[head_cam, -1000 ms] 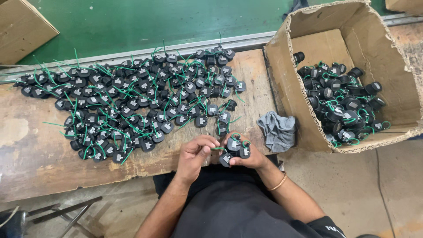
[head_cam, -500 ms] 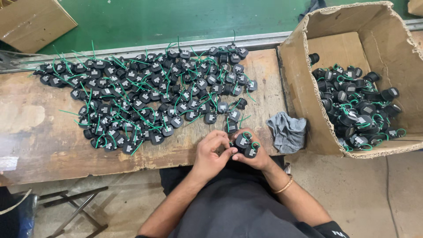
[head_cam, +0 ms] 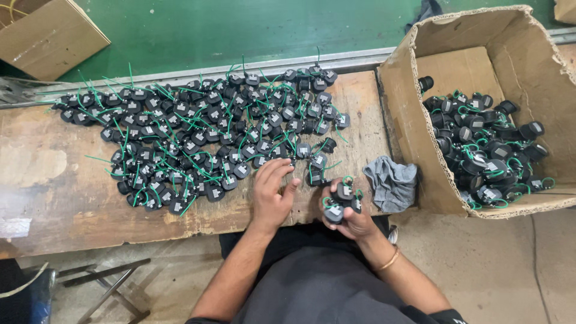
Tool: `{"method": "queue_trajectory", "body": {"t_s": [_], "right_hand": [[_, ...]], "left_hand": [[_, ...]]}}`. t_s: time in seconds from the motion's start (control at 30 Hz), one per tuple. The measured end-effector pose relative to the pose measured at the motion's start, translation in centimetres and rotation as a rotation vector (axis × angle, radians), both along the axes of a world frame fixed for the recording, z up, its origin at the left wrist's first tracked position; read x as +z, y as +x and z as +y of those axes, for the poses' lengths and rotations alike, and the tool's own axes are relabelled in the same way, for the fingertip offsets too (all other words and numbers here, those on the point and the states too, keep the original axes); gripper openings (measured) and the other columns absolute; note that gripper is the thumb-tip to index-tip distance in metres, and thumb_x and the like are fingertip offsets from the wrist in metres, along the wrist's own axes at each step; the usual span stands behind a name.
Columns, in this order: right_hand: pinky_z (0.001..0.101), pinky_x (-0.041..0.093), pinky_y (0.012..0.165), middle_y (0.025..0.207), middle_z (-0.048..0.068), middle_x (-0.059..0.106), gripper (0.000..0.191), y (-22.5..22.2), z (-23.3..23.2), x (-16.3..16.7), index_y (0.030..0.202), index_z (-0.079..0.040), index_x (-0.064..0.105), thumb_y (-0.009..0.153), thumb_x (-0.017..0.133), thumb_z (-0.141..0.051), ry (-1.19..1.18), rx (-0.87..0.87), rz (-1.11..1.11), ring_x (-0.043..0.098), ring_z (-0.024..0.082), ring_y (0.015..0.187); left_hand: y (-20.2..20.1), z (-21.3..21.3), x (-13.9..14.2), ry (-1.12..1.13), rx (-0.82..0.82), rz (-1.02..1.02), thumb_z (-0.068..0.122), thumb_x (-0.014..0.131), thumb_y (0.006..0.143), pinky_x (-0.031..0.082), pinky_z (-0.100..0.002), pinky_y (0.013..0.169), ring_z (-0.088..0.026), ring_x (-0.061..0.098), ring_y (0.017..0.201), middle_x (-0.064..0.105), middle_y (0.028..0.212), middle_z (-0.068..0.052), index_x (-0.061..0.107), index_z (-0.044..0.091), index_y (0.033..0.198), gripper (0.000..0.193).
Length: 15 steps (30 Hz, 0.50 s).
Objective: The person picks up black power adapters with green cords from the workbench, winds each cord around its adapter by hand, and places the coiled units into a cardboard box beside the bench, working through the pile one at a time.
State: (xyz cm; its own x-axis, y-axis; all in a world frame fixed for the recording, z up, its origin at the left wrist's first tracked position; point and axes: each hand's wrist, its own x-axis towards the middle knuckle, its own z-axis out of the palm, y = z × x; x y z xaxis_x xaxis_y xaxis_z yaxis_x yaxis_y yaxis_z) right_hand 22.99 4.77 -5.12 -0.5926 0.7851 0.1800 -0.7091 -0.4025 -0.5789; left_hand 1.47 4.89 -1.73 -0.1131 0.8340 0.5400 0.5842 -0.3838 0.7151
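Observation:
A wide spread of small black round parts with green wires [head_cam: 204, 135] covers the worn wooden bench [head_cam: 54, 192]. My left hand [head_cam: 271, 193] lies flat on the bench at the spread's near edge, fingers apart and empty, its fingertips close to a few of the parts. My right hand [head_cam: 350, 216] is held just off the bench's front edge, closed around a small bunch of the black parts [head_cam: 340, 201] with green wires sticking out. A bangle sits on that wrist.
An open cardboard box [head_cam: 420, 138] at the right holds many of the same black parts [head_cam: 486, 153]. A grey rag [head_cam: 391, 183] lies between my right hand and the box. Green floor and another cardboard box [head_cam: 48, 33] lie beyond the bench.
My hands were together at the bench edge working one part. The left hand has now let go and moved left and forward to the pile, while the right keeps the bunch.

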Motion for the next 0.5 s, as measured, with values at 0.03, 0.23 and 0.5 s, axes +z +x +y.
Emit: {"method": "queue_trajectory", "body": {"t_s": [0.03,0.23,0.5], "right_hand": [[0.0280,0.052,0.063,0.113,0.010,0.053,0.063,0.0,-0.3,0.0,0.133,-0.012,0.043,0.091,0.085,-0.033,-0.048,0.005,0.045,0.058,0.020,0.092],[0.0259,0.055,0.060,0.118,0.011,0.054,0.059,1.0,-1.1,0.7,0.138,-0.015,0.041,0.096,0.075,-0.037,-0.260,0.006,0.067,0.063,0.025,0.102],[0.0395,0.060,0.081,0.130,0.010,0.057,0.059,1.9,-3.4,0.9,0.144,-0.016,0.044,0.094,0.075,-0.026,-0.346,-0.114,-0.071,0.065,0.030,0.115]], "left_hand": [[0.1,0.1,0.2,-0.009,-0.019,0.082,0.024,0.078,0.090,0.046,-0.046,0.111,-0.035,0.060,0.130,0.067,0.133,-0.013,0.068,0.004,0.119,0.036],[1.3,0.3,0.7,-0.040,-0.026,0.409,0.027,0.077,0.080,0.038,-0.053,0.106,-0.044,0.046,0.136,0.054,0.143,-0.025,0.057,-0.004,0.138,0.069],[0.2,-1.4,-1.3,-0.065,0.082,-0.077,0.005,0.080,0.084,0.057,-0.040,0.092,-0.029,0.072,0.101,0.076,0.103,-0.010,0.076,0.007,0.107,0.024]]}}
